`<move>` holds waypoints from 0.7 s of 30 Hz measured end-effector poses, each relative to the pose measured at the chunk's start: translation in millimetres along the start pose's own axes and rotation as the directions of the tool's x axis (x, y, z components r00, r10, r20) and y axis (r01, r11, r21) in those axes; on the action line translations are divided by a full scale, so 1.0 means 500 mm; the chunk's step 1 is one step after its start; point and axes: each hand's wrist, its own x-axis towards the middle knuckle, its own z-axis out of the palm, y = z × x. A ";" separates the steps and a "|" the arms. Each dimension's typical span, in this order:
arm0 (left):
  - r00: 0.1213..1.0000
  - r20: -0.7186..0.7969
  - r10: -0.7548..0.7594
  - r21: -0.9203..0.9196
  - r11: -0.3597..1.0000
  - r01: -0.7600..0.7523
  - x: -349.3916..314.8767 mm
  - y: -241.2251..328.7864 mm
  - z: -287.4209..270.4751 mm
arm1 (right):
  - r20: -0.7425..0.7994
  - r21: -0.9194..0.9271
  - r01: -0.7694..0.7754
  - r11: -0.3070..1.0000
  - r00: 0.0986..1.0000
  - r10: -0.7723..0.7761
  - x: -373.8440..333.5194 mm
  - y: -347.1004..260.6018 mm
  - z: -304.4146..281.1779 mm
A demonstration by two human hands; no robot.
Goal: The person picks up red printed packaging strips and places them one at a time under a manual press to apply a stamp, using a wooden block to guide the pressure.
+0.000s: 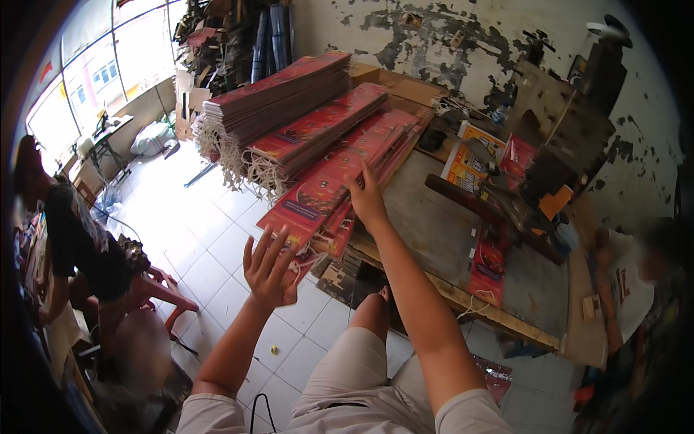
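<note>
Long, flat red printed pieces with white cords at one end, resembling folded paper bags, lie in piles at the table's left side. The nearest, lowest pile [307,201] is fanned out and juts past the table edge. My right hand [367,199] is at this pile's right edge, thumb and forefinger apart, its other fingers partly hidden. Left of it, my left hand [271,271] is raised beside the pile's near end, fingers spread and nothing held. Behind are a middle pile [318,130] and a taller pile [282,87], cords hanging off their left ends.
A dark-topped table [412,210] carries a machine with a long dark bar [491,217]. One red piece [489,266] lies under the bar. One person [90,239] is at the left by a red plastic stool [163,289]; another person [629,282] is at the right.
</note>
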 end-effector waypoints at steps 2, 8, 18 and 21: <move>1.000 -0.019 0.006 -0.023 1.000 -0.007 0.049 -0.015 0.027 | 0.077 0.010 0.049 0.999 0.996 -0.050 -0.053 -0.032 -0.027; 0.988 0.152 -0.005 -0.178 0.983 0.032 0.091 -0.033 0.096 | 0.337 -0.103 0.299 0.949 0.908 -0.250 -0.379 -0.208 -0.291; 0.981 0.049 -0.190 -0.420 0.887 0.193 0.060 0.180 0.073 | -0.468 -0.884 -0.447 0.139 0.839 -0.276 -0.735 -0.047 -1.199; 0.981 0.172 0.087 -0.664 0.746 0.050 0.066 0.328 0.159 | -0.456 -0.882 -0.471 -0.019 0.863 -0.217 -0.774 -0.040 -1.299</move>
